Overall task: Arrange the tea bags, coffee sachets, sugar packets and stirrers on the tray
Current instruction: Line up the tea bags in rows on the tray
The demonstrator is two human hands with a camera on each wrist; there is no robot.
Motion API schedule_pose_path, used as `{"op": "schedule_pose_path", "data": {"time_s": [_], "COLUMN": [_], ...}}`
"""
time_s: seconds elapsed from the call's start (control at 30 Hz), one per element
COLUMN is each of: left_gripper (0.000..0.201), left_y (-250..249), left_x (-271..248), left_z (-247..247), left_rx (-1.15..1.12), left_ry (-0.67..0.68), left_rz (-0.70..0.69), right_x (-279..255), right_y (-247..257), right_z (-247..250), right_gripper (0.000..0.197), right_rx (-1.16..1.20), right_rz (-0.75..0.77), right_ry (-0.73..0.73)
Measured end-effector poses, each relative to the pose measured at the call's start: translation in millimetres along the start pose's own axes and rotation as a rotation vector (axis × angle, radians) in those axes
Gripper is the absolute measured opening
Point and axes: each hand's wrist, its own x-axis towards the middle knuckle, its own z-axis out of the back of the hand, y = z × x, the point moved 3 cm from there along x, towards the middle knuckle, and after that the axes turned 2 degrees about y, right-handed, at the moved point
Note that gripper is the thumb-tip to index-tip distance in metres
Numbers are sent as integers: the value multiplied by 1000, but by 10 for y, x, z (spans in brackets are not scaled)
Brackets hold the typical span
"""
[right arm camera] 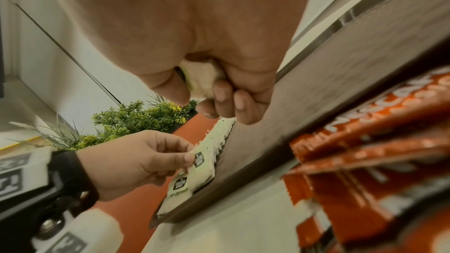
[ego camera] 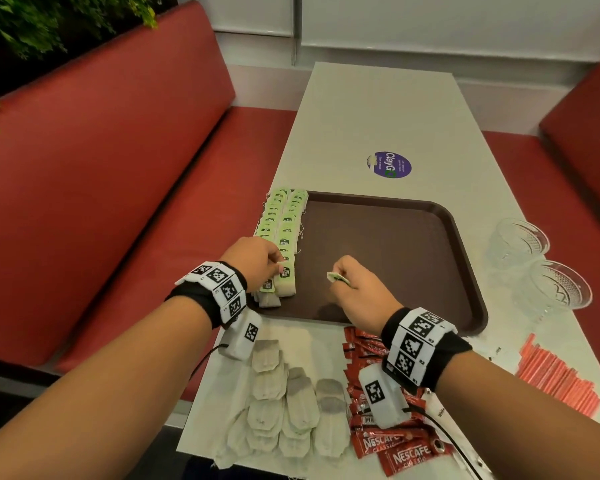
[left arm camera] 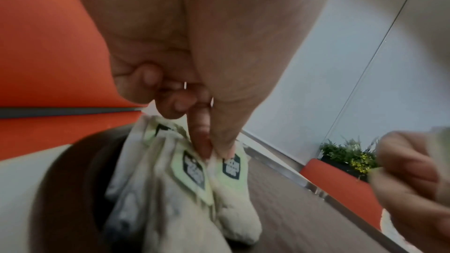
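Along the tray's (ego camera: 461, 237) left edge, left hand (ego camera: 253, 261) pinches a tea bag tag (ego camera: 284, 270) mid-row; right hand (ego camera: 357, 285) clutches another tea bag (ego camera: 336, 277), probably next down.

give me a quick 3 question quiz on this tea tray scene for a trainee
1. True or false: the coffee sachets already lie on the tray.
2. What does the left hand pinch? A) a stirrer B) the tag of a tea bag in the rows C) a glass
3. Fill in: the right hand holds a tea bag tag above the ____.

Key
1. False: they lie on the table, on the near side of the tray.
2. B: thumb and finger pinch a tag at the near end of the rows along the tray's left edge.
3. tray
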Motion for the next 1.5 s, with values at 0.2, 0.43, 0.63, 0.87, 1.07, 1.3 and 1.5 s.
{"op": "schedule_pose_path", "data": {"time_s": [0.2, 0.43, 0.63, 0.87, 1.07, 1.3, 1.5], "left_gripper": [21, 31, 30, 6, 6, 6, 23], "left_y": [-18, -199, -327, -470, -112, 68, -12], "left_x": [82, 26, -141, -380, -246, -139, -203], "left_z": [7, -162, 71, 198, 170, -88, -57], "left_rx": [60, 234, -46, -209, -260, -128, -43], "left_ry": [-63, 114, 92, -4, -67, 10, -117], "left_rz": [53, -20, -222, -375, -194, -32, -47], "right_x": [-28, -38, -15, 126, 267, 334, 347], "right_y": [-36, -65, 23, 103, 29, 122, 122], "right_z": [11, 14, 47, -75, -216, -385, -437], "right_gripper": [6, 7, 20, 9, 44, 55, 55], "right_rx": [-32, -23, -115, -15, -62, -26, -22], "right_rz": [4, 10, 80, 95, -49, -105, -131], "right_ry": [10, 2, -58, -50, 86, 168, 157]}}
